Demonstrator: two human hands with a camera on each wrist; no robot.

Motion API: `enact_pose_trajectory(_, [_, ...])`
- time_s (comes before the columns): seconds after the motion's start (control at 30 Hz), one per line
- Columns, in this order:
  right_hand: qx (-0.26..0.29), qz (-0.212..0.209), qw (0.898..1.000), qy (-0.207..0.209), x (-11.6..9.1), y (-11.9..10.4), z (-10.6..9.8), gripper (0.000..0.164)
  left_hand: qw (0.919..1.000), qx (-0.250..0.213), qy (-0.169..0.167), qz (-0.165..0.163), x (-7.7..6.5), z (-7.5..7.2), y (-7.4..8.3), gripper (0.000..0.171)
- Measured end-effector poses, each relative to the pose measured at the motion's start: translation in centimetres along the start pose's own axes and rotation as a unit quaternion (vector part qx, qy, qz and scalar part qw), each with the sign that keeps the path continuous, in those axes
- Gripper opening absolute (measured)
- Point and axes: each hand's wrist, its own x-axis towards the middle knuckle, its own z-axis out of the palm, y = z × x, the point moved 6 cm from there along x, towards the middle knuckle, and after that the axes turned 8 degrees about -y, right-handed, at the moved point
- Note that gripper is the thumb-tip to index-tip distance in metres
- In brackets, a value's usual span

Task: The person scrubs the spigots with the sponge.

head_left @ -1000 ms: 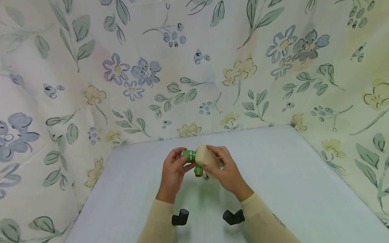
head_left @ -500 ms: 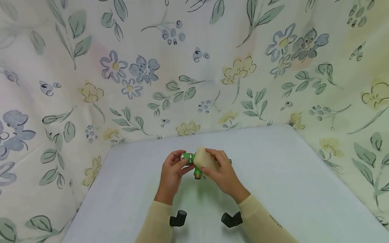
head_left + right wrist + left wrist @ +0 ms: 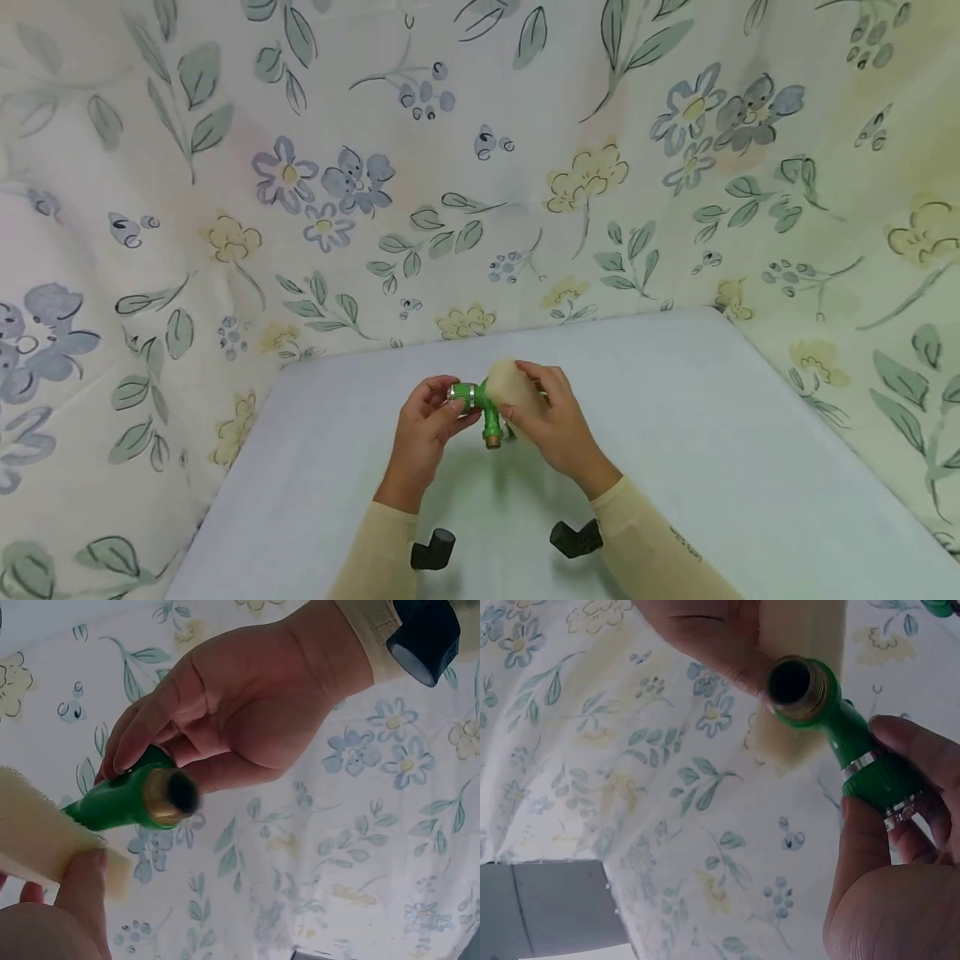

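Note:
A green valve fitting (image 3: 491, 421) with silver rings and a brass threaded outlet is held over the white table. My left hand (image 3: 422, 429) grips its ringed left end between thumb and fingers. A pale yellow sponge (image 3: 512, 388) is in my right hand (image 3: 561, 423), thumb on the near side, and lies against the fitting, hiding its right part. The left wrist view shows the outlet's open bore, with the sponge (image 3: 784, 746) behind it. From the right wrist, the sponge (image 3: 41, 832) covers the fitting's far portion, and my right thumb (image 3: 82, 892) presses its edge.
The white-covered table (image 3: 675, 433) extends around both hands. Behind and beside it hangs a floral curtain (image 3: 480, 183). Each sleeved forearm carries a black wrist mount, one left (image 3: 433, 550) and one right (image 3: 576, 539).
The brass outlet has shifted slightly down and toward me. The sponge has moved a little against the fitting; a green end seen beyond my right hand half a second ago is hidden now.

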Motion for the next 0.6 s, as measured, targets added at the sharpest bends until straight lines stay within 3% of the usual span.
enact_pose_trajectory(0.13, [0.021,0.042,0.999,0.019,-0.3,0.6,-0.5,0.06,0.9999,-0.006,-0.012,-0.011,-0.3,0.2,-0.3,0.045])
enact_pose_trajectory(0.3, [0.062,0.063,0.996,0.002,-1.1,-0.3,-0.4,0.059,0.9997,-0.022,-0.008,-0.008,-0.3,0.4,-0.8,0.047])
enact_pose_trajectory(0.6, [0.103,0.016,0.992,-0.07,-2.4,-2.6,0.8,0.057,0.9978,-0.035,0.057,-0.006,-0.5,-0.3,-2.3,0.039])
